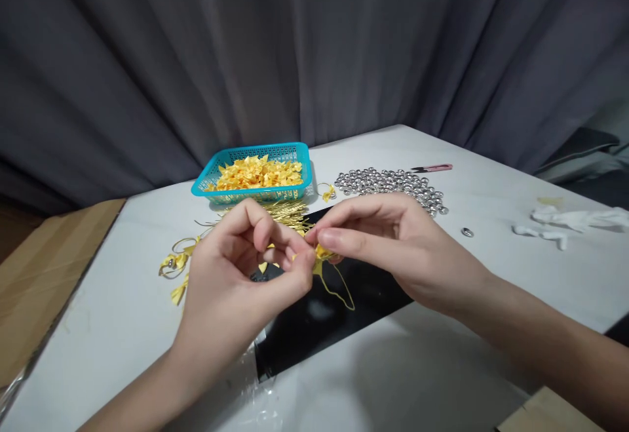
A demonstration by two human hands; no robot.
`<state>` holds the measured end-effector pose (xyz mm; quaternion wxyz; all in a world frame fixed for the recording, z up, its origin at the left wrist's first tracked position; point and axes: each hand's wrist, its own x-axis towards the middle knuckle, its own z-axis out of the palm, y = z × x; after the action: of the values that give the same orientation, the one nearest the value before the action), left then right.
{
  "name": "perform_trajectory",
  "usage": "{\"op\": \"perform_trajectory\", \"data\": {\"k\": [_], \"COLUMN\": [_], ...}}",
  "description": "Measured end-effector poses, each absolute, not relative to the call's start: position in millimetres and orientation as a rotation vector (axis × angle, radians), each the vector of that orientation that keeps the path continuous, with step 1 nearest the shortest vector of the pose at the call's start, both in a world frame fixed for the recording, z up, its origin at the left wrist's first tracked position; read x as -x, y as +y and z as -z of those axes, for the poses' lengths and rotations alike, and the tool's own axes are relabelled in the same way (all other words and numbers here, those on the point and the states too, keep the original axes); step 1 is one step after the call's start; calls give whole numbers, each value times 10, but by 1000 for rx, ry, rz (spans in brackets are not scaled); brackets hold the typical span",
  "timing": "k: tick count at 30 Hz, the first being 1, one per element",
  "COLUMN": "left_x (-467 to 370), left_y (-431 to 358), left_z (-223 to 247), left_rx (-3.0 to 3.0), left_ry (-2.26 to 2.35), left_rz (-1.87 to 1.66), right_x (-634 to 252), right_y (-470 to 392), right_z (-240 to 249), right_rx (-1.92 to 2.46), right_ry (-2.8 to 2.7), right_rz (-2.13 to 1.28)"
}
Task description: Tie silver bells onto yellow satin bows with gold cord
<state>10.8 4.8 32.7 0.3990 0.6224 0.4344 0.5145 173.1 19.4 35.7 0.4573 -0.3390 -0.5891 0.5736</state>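
Note:
Over the black mat (pixel 329 317), my left hand (pixel 240 268) and my right hand (pixel 393 238) meet fingertip to fingertip. Both are closed in a pinch around a small yellow ribbon piece (pixel 323 252), mostly covered by the fingers. From it a thin yellow cord (pixel 352 303) hangs down in a loop above the mat. Behind my hands lies a bundle of gold cords (pixel 287 213), partly hidden. To the left of my left hand are yellow ribbon pieces with cord loops (pixel 174 263), one bearing a silver bead.
A teal basket (pixel 196 186) full of yellow ribbon pieces stands at the back. Silver beads (pixel 393 183) are spread right of it, beside thread snips (pixel 435 168). One loose bead (pixel 467 232) and crumpled white items (pixel 580 219) lie rightward. Cardboard (pixel 54 274) borders the table's left edge.

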Motion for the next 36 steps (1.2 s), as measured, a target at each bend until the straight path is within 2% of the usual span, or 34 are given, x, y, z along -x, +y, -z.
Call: {"op": "perform_trajectory", "data": {"k": [7, 16, 24, 36], "left_x": [-78, -85, -109, -119], "left_y": [86, 189, 186, 115], "left_z": [-306, -188, -126, -224], "left_rx": [-1601, -1297, -1260, -1558], "left_ry": [1092, 946, 1033, 1138], "left_rz": [-1229, -1150, -1063, -1141], "right_x": [-1716, -1587, -1583, -1701], "right_y": [194, 97, 94, 174], "right_z": [-296, -38, 38, -57], "right_rx": [900, 808, 737, 883], "right_ry": [-1576, -1175, -1008, -1266], "right_rz": [-1196, -1198, -1201, -1141]}}
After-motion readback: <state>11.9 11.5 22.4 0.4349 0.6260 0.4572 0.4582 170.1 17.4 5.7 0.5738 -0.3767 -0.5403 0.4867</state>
